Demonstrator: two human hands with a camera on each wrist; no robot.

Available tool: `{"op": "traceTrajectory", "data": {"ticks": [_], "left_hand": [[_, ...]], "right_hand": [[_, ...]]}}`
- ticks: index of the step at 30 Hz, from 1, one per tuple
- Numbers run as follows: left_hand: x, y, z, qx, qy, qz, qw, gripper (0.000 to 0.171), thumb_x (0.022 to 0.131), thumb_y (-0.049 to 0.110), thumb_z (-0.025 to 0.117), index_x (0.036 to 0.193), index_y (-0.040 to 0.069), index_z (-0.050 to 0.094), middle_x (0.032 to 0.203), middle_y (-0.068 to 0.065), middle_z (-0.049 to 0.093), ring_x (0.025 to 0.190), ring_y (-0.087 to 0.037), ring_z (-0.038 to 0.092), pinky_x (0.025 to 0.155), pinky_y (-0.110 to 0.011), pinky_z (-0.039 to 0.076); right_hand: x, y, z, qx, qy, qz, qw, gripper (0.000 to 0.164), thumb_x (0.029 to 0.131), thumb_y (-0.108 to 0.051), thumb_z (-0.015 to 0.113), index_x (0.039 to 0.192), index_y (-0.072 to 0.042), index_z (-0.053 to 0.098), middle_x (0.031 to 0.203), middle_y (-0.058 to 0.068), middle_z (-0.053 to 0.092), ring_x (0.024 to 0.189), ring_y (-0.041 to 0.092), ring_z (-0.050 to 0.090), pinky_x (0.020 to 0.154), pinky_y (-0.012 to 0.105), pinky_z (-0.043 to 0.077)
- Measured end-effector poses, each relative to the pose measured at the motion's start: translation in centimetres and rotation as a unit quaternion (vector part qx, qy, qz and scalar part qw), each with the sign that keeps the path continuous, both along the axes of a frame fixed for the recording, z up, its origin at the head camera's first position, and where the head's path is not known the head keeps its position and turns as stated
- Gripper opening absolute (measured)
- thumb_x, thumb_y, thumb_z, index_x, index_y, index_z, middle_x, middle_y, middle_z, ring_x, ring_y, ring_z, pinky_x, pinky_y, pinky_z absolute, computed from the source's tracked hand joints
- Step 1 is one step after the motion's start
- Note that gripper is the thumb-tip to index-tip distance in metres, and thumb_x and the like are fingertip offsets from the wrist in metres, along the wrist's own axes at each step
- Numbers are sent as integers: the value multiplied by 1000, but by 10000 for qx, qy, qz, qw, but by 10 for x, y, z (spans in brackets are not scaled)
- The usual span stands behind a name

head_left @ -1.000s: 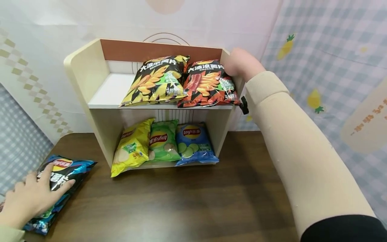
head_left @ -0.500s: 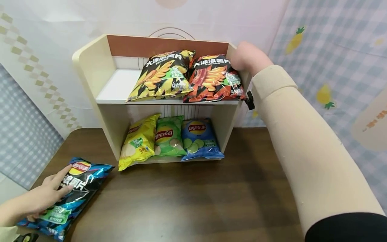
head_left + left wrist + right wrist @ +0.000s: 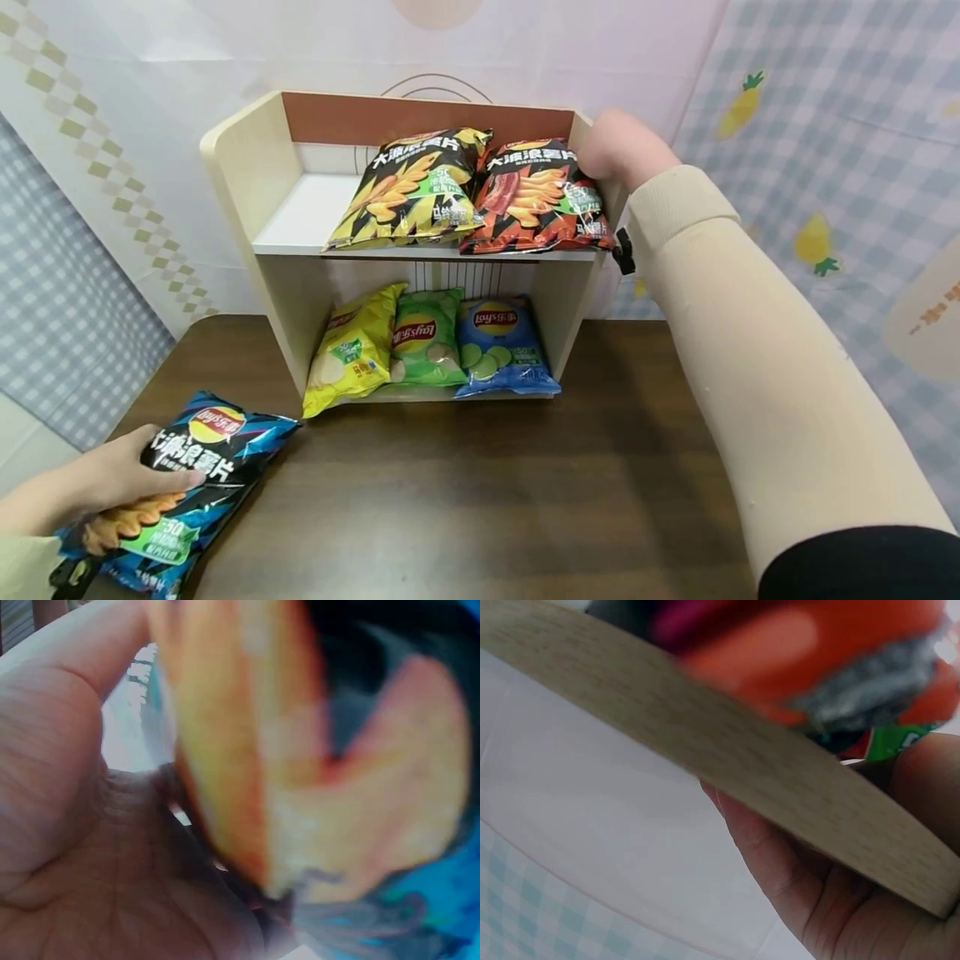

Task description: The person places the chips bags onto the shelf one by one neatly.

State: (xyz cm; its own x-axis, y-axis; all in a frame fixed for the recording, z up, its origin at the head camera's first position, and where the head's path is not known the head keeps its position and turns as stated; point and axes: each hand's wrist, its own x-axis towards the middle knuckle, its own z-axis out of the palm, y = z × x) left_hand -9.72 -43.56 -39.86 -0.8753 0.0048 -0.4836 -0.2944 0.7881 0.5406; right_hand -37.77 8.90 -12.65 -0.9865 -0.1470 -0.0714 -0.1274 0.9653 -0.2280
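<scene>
My left hand (image 3: 112, 475) grips a blue-and-black bag of potato chips (image 3: 168, 542) at the table's left, thumb across its front and fingers hidden behind it. Close up in the left wrist view, the bag's printed chips (image 3: 225, 750) are blurred beside the palm (image 3: 112, 877). My right hand (image 3: 626, 148) holds the upper right side of a small two-tier shelf (image 3: 303, 223). In the right wrist view the side panel (image 3: 697, 727) passes between thumb and fingers. A red-and-black chip bag (image 3: 536, 200) lies just inside that panel, left of a yellow-and-black one (image 3: 408, 196) on the top tier.
On the lower tier stand a yellow chip bag (image 3: 352, 350), a green one (image 3: 427, 337) and a blue one (image 3: 498, 346). Bare white board shows at the top tier's left. The brown table (image 3: 450, 492) extends in front, with patterned cloth (image 3: 810, 150) around it.
My left hand has gone from lying on the blue-and-black bag to gripping its edge, and the bag has shifted right towards the shelf. My right hand keeps its hold on the shelf.
</scene>
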Motion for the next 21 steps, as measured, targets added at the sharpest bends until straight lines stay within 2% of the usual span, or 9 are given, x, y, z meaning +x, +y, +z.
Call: {"op": "traceTrajectory", "data": {"ticks": [2,6,9,10,11,13,15,17,21], "left_hand": [[-1,-1,1,-32,-18,68,10000,96,91,47,64,136,-20,12,104,-23,55,84,-26,56,69,-39,48],[1,0,-2,280,8,256,9993,91,92,45,62,138,-16,13,101,-17,57,79,-23,58,67,-37,49],[5,2,-5,-25,345,128,9993,88,92,47,61,136,-16,19,101,-19,59,80,-25,59,66,-38,48],[6,4,-4,-269,479,56,9985,90,92,50,60,137,-17,20,102,-24,59,80,-27,59,65,-40,49],[8,7,-3,-541,620,-20,9966,94,91,53,60,137,-18,20,102,-28,59,80,-28,59,64,-40,48],[13,17,0,-1026,830,-119,9912,103,88,60,59,139,-19,18,92,-27,62,71,-27,60,60,-40,46],[17,31,7,-1386,1029,-256,9847,111,84,66,60,140,-19,17,90,-28,62,64,-24,59,57,-41,45],[22,48,14,-1629,1292,-411,9773,112,79,70,62,142,-13,21,83,-19,64,59,-20,58,54,-41,44],[28,85,32,-1810,1899,-746,9621,105,74,73,64,143,1,31,73,-1,62,58,-12,53,52,-38,43]], "right_hand": [[0,-1,1,-6,-19,-13,10000,44,94,-13,36,131,10,42,120,21,44,96,32,41,81,43,38],[1,-1,3,-12,-37,-29,10000,45,94,-11,36,133,11,41,124,22,44,99,32,43,86,44,37],[1,-1,2,0,-16,-15,10000,45,94,-11,37,133,11,42,125,23,44,100,33,43,87,45,37],[1,-1,2,0,-12,-8,10000,46,94,-12,38,133,11,42,126,23,44,100,33,43,87,45,37],[1,-2,1,-9,-18,-13,10000,47,95,-13,38,134,11,41,126,23,44,101,33,43,87,45,38],[1,-2,1,-22,-14,-3,10000,47,95,-14,37,134,11,41,126,23,44,100,33,42,86,45,38],[2,-3,0,-25,-34,-17,10000,47,95,-14,37,135,11,41,125,23,44,100,33,42,86,45,38],[2,-3,1,-37,-28,-49,10000,47,96,-15,36,136,10,40,125,23,44,100,33,42,86,45,38],[3,-1,2,-30,-8,-77,10000,47,95,-14,36,135,10,40,124,22,45,99,33,43,85,45,38]]}}
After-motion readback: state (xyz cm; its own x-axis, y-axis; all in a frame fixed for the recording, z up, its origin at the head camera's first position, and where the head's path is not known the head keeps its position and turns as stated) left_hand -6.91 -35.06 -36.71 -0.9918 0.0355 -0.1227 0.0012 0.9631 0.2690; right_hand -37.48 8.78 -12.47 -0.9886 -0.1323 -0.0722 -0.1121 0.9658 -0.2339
